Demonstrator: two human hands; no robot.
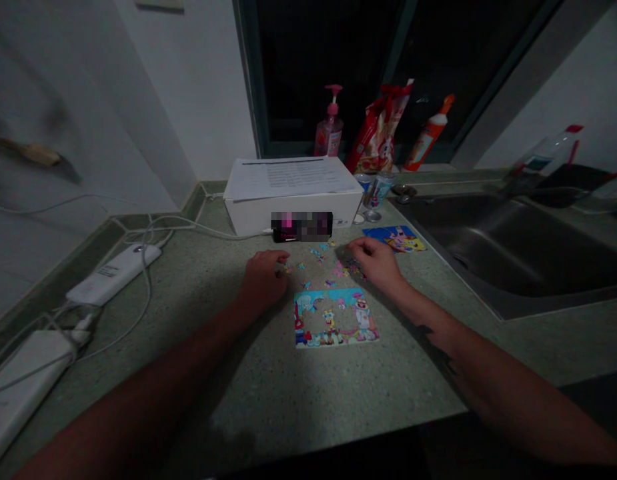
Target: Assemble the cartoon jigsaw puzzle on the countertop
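The jigsaw puzzle lies flat on the speckled green counter, its cartoon border assembled around a gap where the counter shows through. Just beyond it, loose puzzle pieces are scattered in pinks, blues and yellows. The left hand sits beyond the puzzle's left corner, touching or almost touching the nearest pieces. The right hand sits beyond its right corner, over the pieces there. On both hands the fingers curl down in a loose grip, and I cannot tell whether either grip pinches a piece.

Beyond the puzzle and to the right lies a colourful picture card. Farther back, straight beyond the puzzle, stands a white cardboard box with a printed sheet on top and a pixelated object against its front. Behind the box are a pink pump bottle, a red snack bag and an orange-capped bottle. A steel sink lies to the puzzle's right, and two white power banks with cables lie to its left.
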